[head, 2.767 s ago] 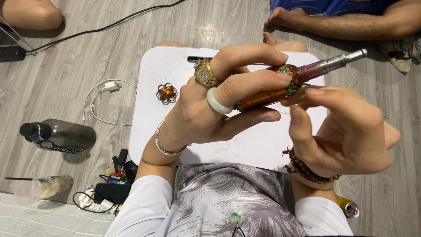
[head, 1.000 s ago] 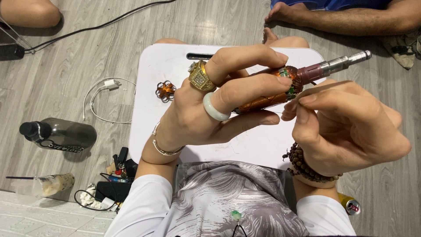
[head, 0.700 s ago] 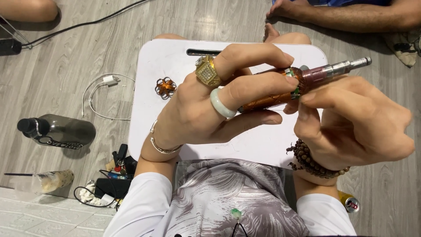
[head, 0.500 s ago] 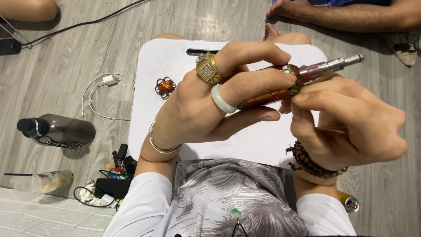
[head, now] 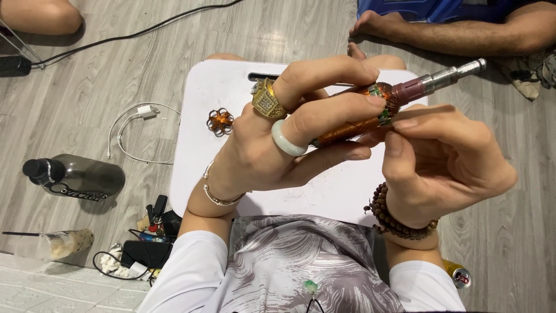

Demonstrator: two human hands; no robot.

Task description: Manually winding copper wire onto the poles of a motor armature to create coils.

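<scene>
White lap table (head: 197,145) w/ copper wire flower (head: 220,122); grey floor (head: 87,75): bottle (head: 75,177), cable (head: 136,124).

Hands (head: 370,145) are hovering over white worktop (head: 197,150); bare surface is lying open beneath & to their left, w/ only a small copper ornament (head: 220,122) sitting there. Another person's leg (head: 452,35) is blocking the far side; bottle (head: 75,177) & cable (head: 136,133) are crowding the floor left.

The scene is evenly and brightly lit by soft, diffuse light. Faint, soft-edged shadows are cast on the white lap table (head: 197,145) beneath the left hand (head: 272,145). Mild glare is noted on the grey plank floor (head: 289,29) beyond the table's far edge. Focus is sharp throughout; slight wide-angle stretching is observed at the corners.
</scene>
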